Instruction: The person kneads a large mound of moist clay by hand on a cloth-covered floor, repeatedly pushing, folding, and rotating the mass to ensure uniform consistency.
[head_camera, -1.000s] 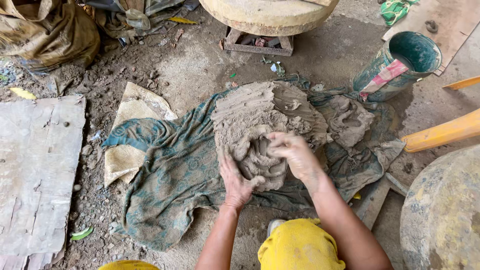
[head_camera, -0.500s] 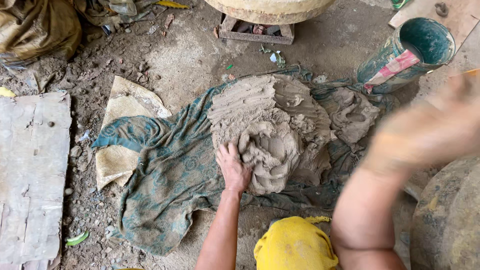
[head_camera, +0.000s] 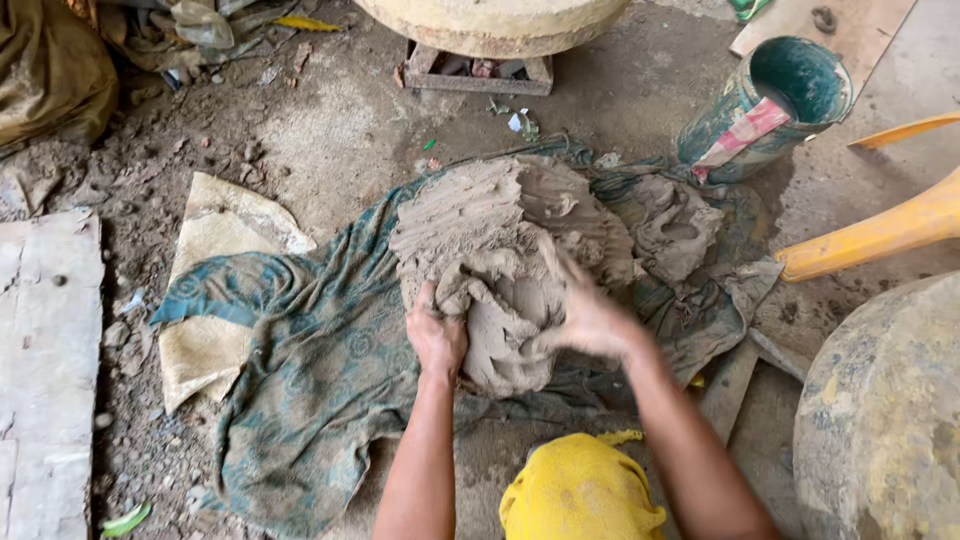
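Two hands of mine are on the big grey-brown mound of wet clay (head_camera: 510, 250). My left hand (head_camera: 436, 335) lies flat against its near left side, fingers together and pressed into the soft mass. My right hand (head_camera: 585, 318) is blurred, fingers spread, at the mound's near right edge; whether it grips or only touches I cannot tell. The clay sits on a crumpled teal patterned cloth (head_camera: 310, 370) spread over the dirt floor (head_camera: 330, 130), with a smaller smeared lump of clay (head_camera: 675, 225) just beside it to the right. Near my body is a yellow cloth bundle (head_camera: 580, 495). Left of the cloth lies a tan sack (head_camera: 225, 230), and beyond that a pale flat slab (head_camera: 45, 370). Past the mound stands a round stone wheel (head_camera: 490, 22); to its right a green paint-stained bucket (head_camera: 775, 105) leans, with orange plastic legs (head_camera: 880, 235) and a large rounded mud-crusted pot (head_camera: 885, 420) crowding my right side.
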